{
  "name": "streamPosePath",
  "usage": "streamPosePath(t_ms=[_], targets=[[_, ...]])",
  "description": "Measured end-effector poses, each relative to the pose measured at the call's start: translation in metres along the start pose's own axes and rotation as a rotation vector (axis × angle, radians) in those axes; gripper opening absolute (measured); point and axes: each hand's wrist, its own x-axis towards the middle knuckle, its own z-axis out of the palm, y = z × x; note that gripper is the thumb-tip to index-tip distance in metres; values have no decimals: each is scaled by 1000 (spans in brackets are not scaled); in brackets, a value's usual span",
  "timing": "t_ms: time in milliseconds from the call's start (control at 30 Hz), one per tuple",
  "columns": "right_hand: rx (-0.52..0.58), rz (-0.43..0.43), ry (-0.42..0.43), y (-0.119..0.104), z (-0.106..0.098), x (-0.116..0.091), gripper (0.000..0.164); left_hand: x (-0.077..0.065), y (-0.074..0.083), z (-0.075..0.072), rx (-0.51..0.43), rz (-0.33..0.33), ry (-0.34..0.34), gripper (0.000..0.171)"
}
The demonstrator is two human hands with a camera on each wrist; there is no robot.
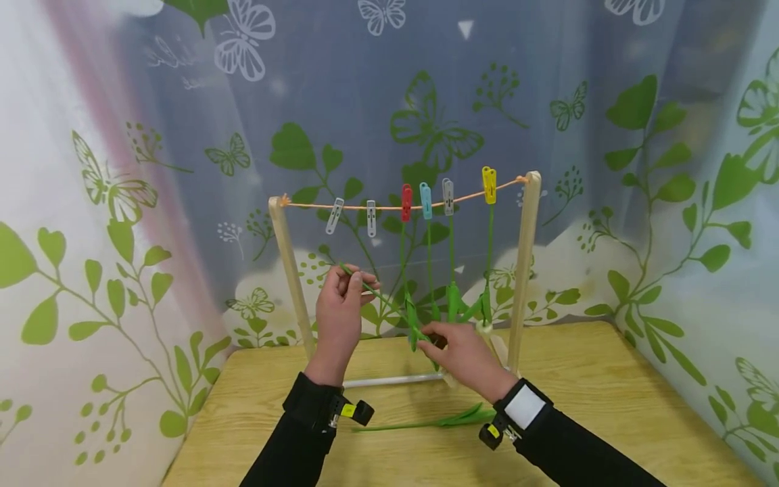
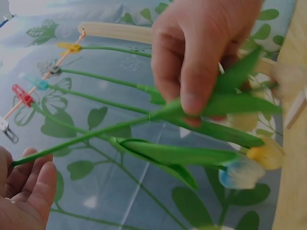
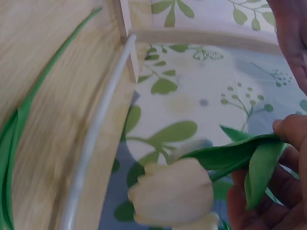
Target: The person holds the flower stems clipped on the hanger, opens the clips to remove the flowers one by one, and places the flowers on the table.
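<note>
Plainly, both hands are grasping one loose tulip (image 2: 134, 121), which is slanting through the air in front of the wooden frame (image 1: 527, 270). The left hand (image 1: 342, 311) is pinching its green stem near the bare end, while the right hand (image 1: 459, 352) is gripping it among the leaves, thumb on one side and fingers curling below. A cream blossom (image 3: 172, 191) is facing downward beyond the right hand, at the end of the stem.

Behind them, an orange cord (image 1: 310, 205) is stretching between the two posts. Four hanging tulips (image 1: 453, 301) are dangling heads down from the red clip (image 1: 406, 203), light blue clip (image 1: 426, 201), grey clip (image 1: 448, 197) and yellow clip (image 1: 489, 185). Two more clips (image 1: 371, 218), both greyish, are hanging on the cord's left part. The loose tulip's leaves are crossing in front of the nearest hanging ones.

Below, another tulip (image 1: 447, 421) is lying on the tabletop (image 1: 578, 379), nearer the person than the frame's white bar (image 1: 392, 381). A leaf-and-butterfly cloth (image 1: 365, 122) is covering the background.
</note>
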Motion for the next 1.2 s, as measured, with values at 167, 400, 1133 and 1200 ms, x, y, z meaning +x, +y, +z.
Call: streamPosePath(t_ms=[167, 400, 1133, 1200], targets=[[-88, -44, 37, 13, -17, -5, 23, -10, -11, -9, 42, -70, 16, 17], [-202, -109, 42, 25, -33, -10, 22, -27, -25, -33, 186, -123, -96, 16], [-645, -313, 17, 27, -32, -36, 10, -55, -33, -37, 1212, 381, -538, 20], [-651, -310, 10, 27, -31, -36, 11, -56, -36, -38, 1193, 373, -543, 20]])
